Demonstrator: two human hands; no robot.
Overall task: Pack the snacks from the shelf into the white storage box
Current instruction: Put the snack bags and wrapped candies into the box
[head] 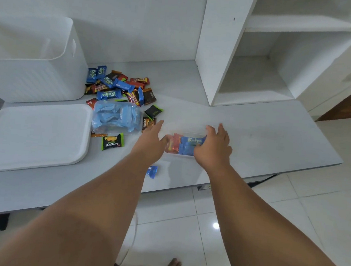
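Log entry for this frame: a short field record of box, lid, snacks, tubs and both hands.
storage box: back left, uncovered
lid: flat in front of the box
loose snacks: piled right of the box
large clear tub: blue packets inside, beside lid
small clear tub: packets inside, between the hands
left hand: against its left end
right hand: grips its right end

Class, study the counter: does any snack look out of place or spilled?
Yes. One blue packet lies alone near the counter's front edge, apart from the loose snack pile beside the white storage box and the small clear tub gripped by the right hand. It looks dropped.
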